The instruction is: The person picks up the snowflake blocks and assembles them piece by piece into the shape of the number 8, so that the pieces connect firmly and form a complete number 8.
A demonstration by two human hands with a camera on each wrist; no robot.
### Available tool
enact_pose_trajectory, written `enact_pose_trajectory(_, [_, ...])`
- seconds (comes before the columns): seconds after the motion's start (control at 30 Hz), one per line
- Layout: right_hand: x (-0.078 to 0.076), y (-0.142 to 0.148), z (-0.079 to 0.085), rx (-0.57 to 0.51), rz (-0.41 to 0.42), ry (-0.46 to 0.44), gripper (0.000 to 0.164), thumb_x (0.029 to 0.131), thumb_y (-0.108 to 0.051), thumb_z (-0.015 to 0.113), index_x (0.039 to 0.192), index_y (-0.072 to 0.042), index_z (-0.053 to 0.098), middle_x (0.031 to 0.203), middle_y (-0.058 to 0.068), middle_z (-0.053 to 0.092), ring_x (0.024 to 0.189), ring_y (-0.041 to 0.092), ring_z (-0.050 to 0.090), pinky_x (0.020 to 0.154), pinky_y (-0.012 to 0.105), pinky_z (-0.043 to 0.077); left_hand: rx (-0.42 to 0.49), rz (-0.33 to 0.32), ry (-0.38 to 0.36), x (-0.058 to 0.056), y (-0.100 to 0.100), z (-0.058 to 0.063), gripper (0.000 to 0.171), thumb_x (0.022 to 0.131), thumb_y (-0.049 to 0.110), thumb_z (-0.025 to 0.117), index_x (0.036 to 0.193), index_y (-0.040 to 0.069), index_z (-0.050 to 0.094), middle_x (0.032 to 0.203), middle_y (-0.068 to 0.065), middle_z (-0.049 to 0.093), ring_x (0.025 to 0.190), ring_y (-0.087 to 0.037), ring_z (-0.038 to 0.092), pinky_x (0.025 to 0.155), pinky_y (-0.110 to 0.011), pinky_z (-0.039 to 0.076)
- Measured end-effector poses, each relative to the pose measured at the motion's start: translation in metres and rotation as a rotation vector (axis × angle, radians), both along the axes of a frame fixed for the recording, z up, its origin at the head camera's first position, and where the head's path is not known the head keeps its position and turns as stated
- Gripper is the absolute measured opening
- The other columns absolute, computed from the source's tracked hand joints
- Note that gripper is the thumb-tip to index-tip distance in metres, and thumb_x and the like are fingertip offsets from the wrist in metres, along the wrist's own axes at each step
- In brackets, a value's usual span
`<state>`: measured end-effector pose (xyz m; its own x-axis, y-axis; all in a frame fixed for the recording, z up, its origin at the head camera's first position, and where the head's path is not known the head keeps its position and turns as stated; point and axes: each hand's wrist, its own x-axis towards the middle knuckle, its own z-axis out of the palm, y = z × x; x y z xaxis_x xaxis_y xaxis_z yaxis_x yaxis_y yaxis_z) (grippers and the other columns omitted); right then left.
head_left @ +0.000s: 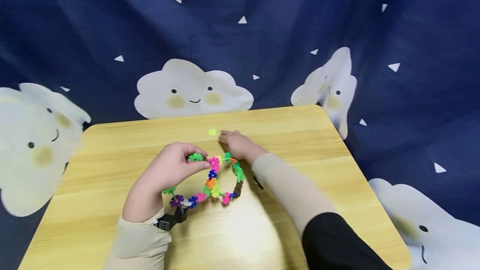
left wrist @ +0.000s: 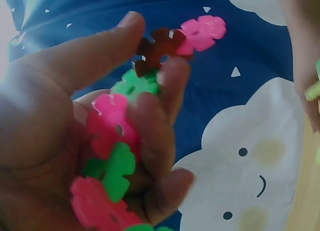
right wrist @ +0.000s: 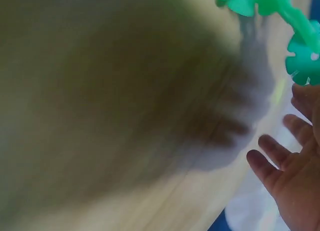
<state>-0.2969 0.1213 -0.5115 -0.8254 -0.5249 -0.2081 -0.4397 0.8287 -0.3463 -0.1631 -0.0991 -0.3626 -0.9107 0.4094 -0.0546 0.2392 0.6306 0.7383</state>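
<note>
A chain of interlocking plastic flower discs point(head_left: 211, 183) in pink, green, blue, orange, yellow and brown loops above the table in the head view. My left hand point(head_left: 170, 166) grips one stretch of it; in the left wrist view its fingers curl round pink discs point(left wrist: 112, 125), with a brown disc point(left wrist: 165, 43) by the thumb. My right hand point(head_left: 238, 145) reaches over the far part of the table with fingers extended and nothing held. Close to its fingertips lies a single yellow-green disc point(head_left: 212, 132). In the right wrist view, green discs point(right wrist: 302, 56) hang beside the right hand point(right wrist: 297, 183).
The pale wooden table point(head_left: 300, 136) has rounded corners. Behind it hangs a dark blue curtain point(head_left: 210, 32) with white clouds and triangles. A black wrist strap and camera point(head_left: 170, 220) sit on the left forearm, near the chain's lower discs.
</note>
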Motion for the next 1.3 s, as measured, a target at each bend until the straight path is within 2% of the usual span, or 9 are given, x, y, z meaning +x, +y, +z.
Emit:
enact_pose_trajectory(0.1, [-0.004, -0.023, 0.003, 0.011, -0.019, -0.110, 0.051, 0.116, -0.024, 0.038, 0.167, -0.027, 0.035, 0.176, -0.004, 0.021, 0.159, 0.035, 0.021, 0.126, 0.055, 0.024, -0.072, 0.022, -0.016, 0.002, -0.004, -0.001, 0.033, 0.099, 0.031, 0.076, 0.119, 0.006, 0.077, 0.073, -0.002, 0.058, 0.051, -0.013, 0.039, 0.065, -0.036, 0.046])
enact_pose_trajectory(0.23, [-0.007, -0.029, 0.005, 0.049, -0.096, -0.152, 0.053, 0.116, -0.026, 0.038, 0.167, -0.037, 0.033, 0.173, -0.005, 0.028, 0.158, 0.035, 0.025, 0.123, 0.057, 0.031, -0.102, 0.021, -0.015, 0.000, -0.003, -0.002, 0.040, 0.100, 0.034, 0.075, 0.126, 0.003, 0.074, 0.069, 0.000, 0.053, 0.050, -0.013, 0.039, 0.068, -0.037, 0.047])
enact_pose_trajectory(0.37, [-0.009, -0.019, 0.000, 0.164, -0.061, 0.004, 0.052, 0.112, -0.015, 0.045, 0.163, -0.023, 0.042, 0.159, 0.007, 0.046, 0.143, 0.033, 0.042, 0.115, 0.048, 0.042, -0.106, 0.019, -0.009, -0.003, -0.001, -0.005, 0.045, 0.099, 0.036, 0.076, 0.131, 0.004, 0.072, 0.077, -0.001, 0.058, 0.052, -0.013, 0.041, 0.070, -0.037, 0.047])
enact_pose_trajectory(0.57, [-0.011, 0.016, -0.014, 0.191, -0.132, 0.086, 0.018, 0.102, -0.003, 0.056, 0.113, -0.006, 0.070, 0.114, 0.014, 0.058, 0.106, 0.030, 0.057, 0.091, 0.042, 0.054, -0.077, 0.024, -0.005, -0.003, 0.000, -0.010, 0.040, 0.098, 0.037, 0.078, 0.127, 0.008, 0.075, 0.105, -0.005, 0.072, 0.047, -0.012, 0.035, 0.056, -0.036, 0.045])
enact_pose_trajectory(0.7, [-0.010, 0.047, -0.017, 0.102, -0.243, 0.032, 0.015, 0.106, -0.018, 0.065, 0.111, -0.004, 0.065, 0.110, 0.013, 0.060, 0.104, 0.030, 0.062, 0.096, 0.044, 0.054, 0.023, 0.074, 0.039, -0.002, 0.003, -0.015, 0.028, 0.099, 0.031, 0.077, 0.121, 0.014, 0.078, 0.080, 0.001, 0.065, 0.046, -0.011, 0.034, 0.049, -0.032, 0.041])
enact_pose_trajectory(0.87, [0.003, 0.078, -0.018, -0.284, -0.426, -0.071, 0.020, 0.102, -0.017, 0.074, 0.103, -0.001, 0.062, 0.090, 0.007, 0.054, 0.083, 0.023, 0.053, 0.080, 0.037, 0.048, 0.267, 0.195, 0.119, -0.003, 0.011, -0.027, 0.024, 0.099, 0.021, 0.076, 0.121, 0.011, 0.079, 0.081, -0.003, 0.070, 0.047, -0.011, 0.038, 0.047, -0.027, 0.039])
enact_pose_trajectory(1.03, [0.024, 0.072, 0.008, -0.955, -0.605, 0.119, 0.009, 0.097, 0.003, 0.073, 0.103, 0.009, 0.073, 0.081, 0.010, 0.066, 0.072, 0.014, 0.060, 0.068, 0.022, 0.051, 0.380, 0.321, 0.126, -0.006, 0.024, -0.036, 0.017, 0.100, 0.016, 0.075, 0.112, 0.006, 0.080, 0.111, -0.012, 0.078, 0.061, -0.008, 0.053, 0.058, -0.025, 0.048])
enact_pose_trajectory(1.17, [0.056, 0.046, 0.045, -1.238, -0.410, 0.278, 0.010, 0.093, 0.012, 0.072, 0.102, 0.014, 0.074, 0.097, 0.024, 0.073, 0.079, 0.019, 0.068, 0.069, 0.019, 0.055, 0.446, 0.422, 0.114, -0.009, 0.034, -0.039, 0.017, 0.099, 0.017, 0.077, 0.109, 0.004, 0.081, 0.102, -0.010, 0.078, 0.073, -0.009, 0.061, 0.068, -0.025, 0.052])
enact_pose_trajectory(1.3, [0.088, 0.028, 0.064, -1.319, -0.155, 0.362, 0.009, 0.088, 0.017, 0.073, 0.095, 0.013, 0.075, 0.099, 0.027, 0.071, 0.083, 0.017, 0.066, 0.070, 0.021, 0.056, 0.531, 0.460, 0.094, -0.010, 0.044, -0.041, 0.016, 0.098, 0.016, 0.079, 0.105, 0.001, 0.080, 0.082, -0.006, 0.072, 0.051, -0.011, 0.051, 0.053, -0.024, 0.048])
